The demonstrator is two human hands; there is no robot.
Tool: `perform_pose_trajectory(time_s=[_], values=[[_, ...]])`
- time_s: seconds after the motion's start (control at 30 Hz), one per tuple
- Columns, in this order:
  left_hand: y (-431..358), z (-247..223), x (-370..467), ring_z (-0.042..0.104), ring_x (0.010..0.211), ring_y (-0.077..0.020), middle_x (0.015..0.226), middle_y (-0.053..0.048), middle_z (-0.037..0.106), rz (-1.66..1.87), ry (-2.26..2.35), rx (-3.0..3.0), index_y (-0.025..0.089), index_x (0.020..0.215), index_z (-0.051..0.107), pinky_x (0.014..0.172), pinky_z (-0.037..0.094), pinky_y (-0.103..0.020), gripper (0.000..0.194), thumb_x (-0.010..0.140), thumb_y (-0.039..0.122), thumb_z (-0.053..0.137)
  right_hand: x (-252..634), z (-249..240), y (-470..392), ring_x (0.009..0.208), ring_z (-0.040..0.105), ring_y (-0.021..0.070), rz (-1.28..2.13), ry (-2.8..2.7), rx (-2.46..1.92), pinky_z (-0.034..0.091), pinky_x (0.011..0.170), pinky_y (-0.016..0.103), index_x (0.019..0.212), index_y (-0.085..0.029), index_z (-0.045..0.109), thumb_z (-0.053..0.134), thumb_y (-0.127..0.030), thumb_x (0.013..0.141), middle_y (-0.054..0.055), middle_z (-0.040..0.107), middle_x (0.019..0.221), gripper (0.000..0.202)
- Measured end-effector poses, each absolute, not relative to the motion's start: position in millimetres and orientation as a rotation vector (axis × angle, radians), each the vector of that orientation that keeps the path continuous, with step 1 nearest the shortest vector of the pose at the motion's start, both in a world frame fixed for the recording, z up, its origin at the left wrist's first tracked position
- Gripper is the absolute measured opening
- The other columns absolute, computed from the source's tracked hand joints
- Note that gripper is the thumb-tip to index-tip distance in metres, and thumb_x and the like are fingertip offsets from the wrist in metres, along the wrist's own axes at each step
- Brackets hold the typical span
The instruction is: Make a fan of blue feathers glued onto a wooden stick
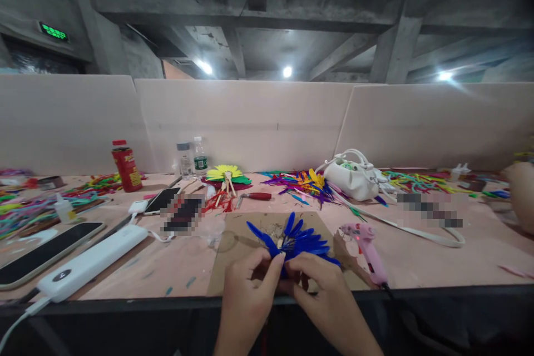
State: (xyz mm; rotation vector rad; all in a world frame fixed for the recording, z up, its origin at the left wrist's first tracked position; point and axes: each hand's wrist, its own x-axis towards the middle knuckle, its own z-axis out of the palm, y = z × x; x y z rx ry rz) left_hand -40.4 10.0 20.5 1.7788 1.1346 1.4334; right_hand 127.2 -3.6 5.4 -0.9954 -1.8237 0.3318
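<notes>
Two hands: your left hand [249,278] and right hand [319,278], at lower centre of frame, meeting at base of blue feathers [307,243], fanned out over brown cardboard [221,275]. Left thumb and forefinger pinching feather base. Right fingers bent against it; cannot tell whether they pinch. Pink glue gun [369,253] lower right of centre, near your right hand. White handbag [354,179] farther back, right of centre. White power bank [95,261] lower left.

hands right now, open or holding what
Left hand: closed, pinching the blue feather fan near its base.
Right hand: closed, also holding the blue feather fan near its base.
</notes>
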Motion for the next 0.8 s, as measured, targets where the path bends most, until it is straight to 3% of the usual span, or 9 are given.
perform_pose_trajectory(time_s=[0.07, 0.13, 0.23, 0.4, 0.5, 0.6, 0.7, 0.8], values=[[13.5, 20.6, -39.3, 0.065, 0.062, -0.0187, 0.067, -0.002, 0.07, 1.38, 1.059, 1.795, 0.019, 0.073, 0.071, 0.059, 0.048, -0.025, 0.035, 0.094, 0.045, 0.062, 131.7, 1.1, -1.2, 0.071, 0.064, 0.0185, 0.294, -1.787, -1.008, 0.048, 0.066, 0.029, 0.087, -0.022, 0.073, 0.063, -0.013, 0.089, 0.001, 0.071, 0.08, 0.014], [20.2, 18.4, -38.3, 0.068, 0.067, -0.0208, 0.075, -0.005, 0.075, 1.348, 1.066, 1.799, 0.019, 0.085, 0.076, 0.062, 0.05, -0.027, 0.039, 0.1, 0.047, 0.052, 138.3, -2.0, 0.6, 0.073, 0.069, 0.021, 0.338, -1.659, -1.054, 0.053, 0.067, 0.03, 0.091, -0.022, 0.075, 0.067, -0.025, 0.091, 0.003, 0.074, 0.081, 0.008], [31.8, 9.8, -32.1, 0.071, 0.082, -0.0264, 0.082, -0.009, 0.076, 1.35, 1.466, 1.969, 0.02, 0.085, 0.075, 0.071, 0.048, -0.033, 0.044, 0.104, 0.039, 0.041, 146.9, -2.1, 0.4, 0.069, 0.072, 0.0233, 0.557, -1.425, -1.113, 0.056, 0.059, 0.03, 0.097, -0.02, 0.073, 0.073, -0.044, 0.089, 0.006, 0.077, 0.083, 0.025], [40.2, -2.3, -18.5, 0.067, 0.088, -0.0299, 0.091, -0.011, 0.073, 1.078, 1.865, 2.332, 0.02, 0.081, 0.073, 0.072, 0.042, -0.036, 0.021, 0.094, 0.03, 0.06, 149.3, 6.2, -6.1, 0.068, 0.073, 0.0242, 0.745, -1.211, -1.049, 0.056, 0.053, 0.028, 0.096, -0.019, 0.072, 0.079, -0.052, 0.082, 0.006, 0.077, 0.077, 0.036], [41.0, -2.0, -19.4, 0.065, 0.086, -0.0266, 0.088, -0.008, 0.07, 1.106, 1.69, 2.284, 0.021, 0.079, 0.068, 0.072, 0.04, -0.034, 0.016, 0.092, 0.025, 0.06, 147.2, 9.6, -9.0, 0.069, 0.073, 0.0231, 0.736, -1.217, -1.045, 0.057, 0.055, 0.028, 0.086, -0.019, 0.073, 0.081, -0.052, 0.081, 0.006, 0.076, 0.076, 0.034], [42.2, -0.1, -24.6, 0.065, 0.077, -0.0221, 0.081, -0.003, 0.066, 1.264, 1.425, 2.0, 0.022, 0.083, 0.06, 0.069, 0.043, -0.031, 0.014, 0.094, 0.027, 0.056, 144.8, 10.4, -11.1, 0.063, 0.071, 0.0207, 0.789, -1.154, -0.999, 0.058, 0.053, 0.028, 0.095, -0.02, 0.071, 0.085, -0.048, 0.077, 0.003, 0.074, 0.073, 0.036], [41.9, 2.0, -30.9, 0.063, 0.065, -0.0172, 0.077, -0.001, 0.063, 1.304, 1.145, 1.696, 0.02, 0.094, 0.059, 0.059, 0.044, -0.026, 0.013, 0.096, 0.033, 0.055, 144.5, 12.2, -14.4, 0.062, 0.074, 0.0224, 0.86, -1.066, -0.958, 0.059, 0.052, 0.028, 0.101, -0.021, 0.068, 0.087, -0.048, 0.076, 0.004, 0.077, 0.076, 0.042], [39.3, 4.4, -37.4, 0.056, 0.054, -0.0117, 0.082, -0.001, 0.066, 1.246, 0.993, 1.542, 0.017, 0.111, 0.061, 0.046, 0.036, -0.022, 0.026, 0.093, 0.037, 0.061, 146.0, 19.5, -18.0, 0.068, 0.077, 0.025, 0.875, -1.051, -0.932, 0.064, 0.058, 0.032, 0.097, -0.02, 0.07, 0.084, -0.051, 0.079, 0.009, 0.08, 0.089, 0.039]])
